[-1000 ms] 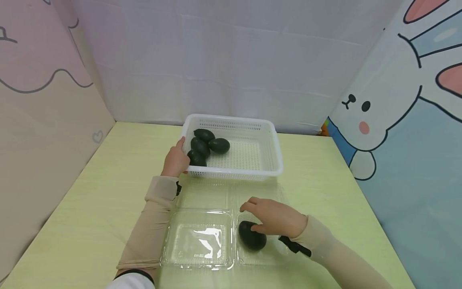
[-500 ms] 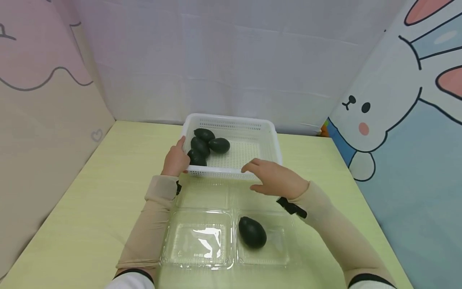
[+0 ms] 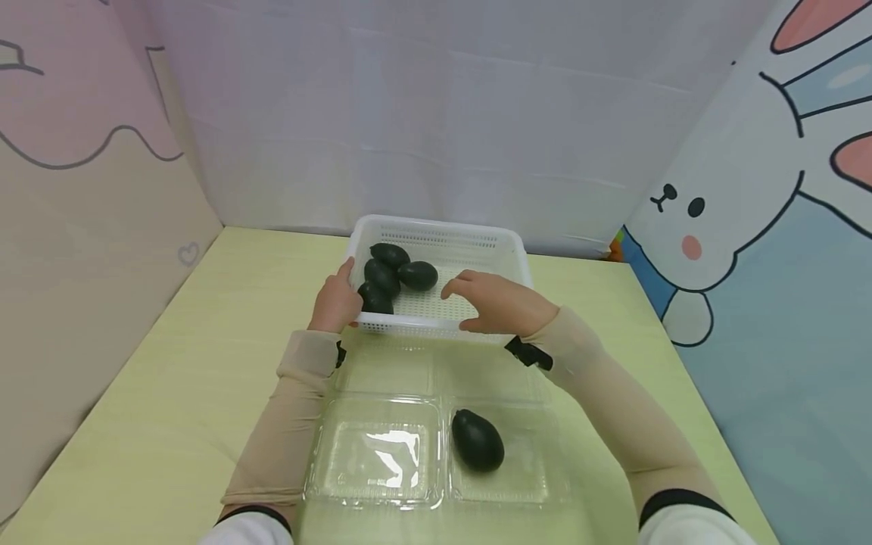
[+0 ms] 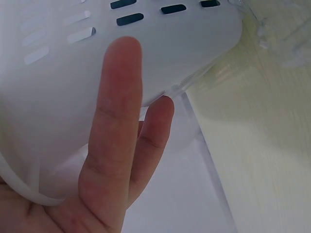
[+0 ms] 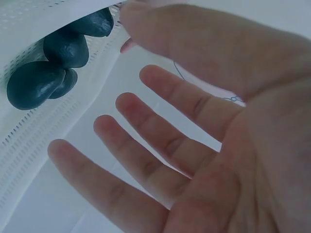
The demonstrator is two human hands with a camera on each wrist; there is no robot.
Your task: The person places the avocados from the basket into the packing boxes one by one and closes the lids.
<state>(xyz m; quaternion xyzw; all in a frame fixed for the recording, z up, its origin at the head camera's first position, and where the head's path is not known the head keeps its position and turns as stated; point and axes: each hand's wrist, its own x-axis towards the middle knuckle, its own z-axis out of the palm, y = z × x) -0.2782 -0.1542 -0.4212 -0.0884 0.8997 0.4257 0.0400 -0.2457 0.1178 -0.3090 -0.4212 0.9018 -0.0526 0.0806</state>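
Avocado (image 3: 418,276), nearest of four, lay just left of the spread right hand (image 3: 500,304), long axis pointing roughly toward it.

Head view forward and down, wrist views close, white basket (image 3: 470,253) in all.

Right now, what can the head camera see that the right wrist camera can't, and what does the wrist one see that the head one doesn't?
Only the head view shows the clear tray with one dark fruit in it, the yellow table and the rabbit picture on the wall.

Only the right wrist view shows the palm of the right hand, with nothing in it; the head view shows its back.

Both show the white basket, the four fruits inside it and that same hand.
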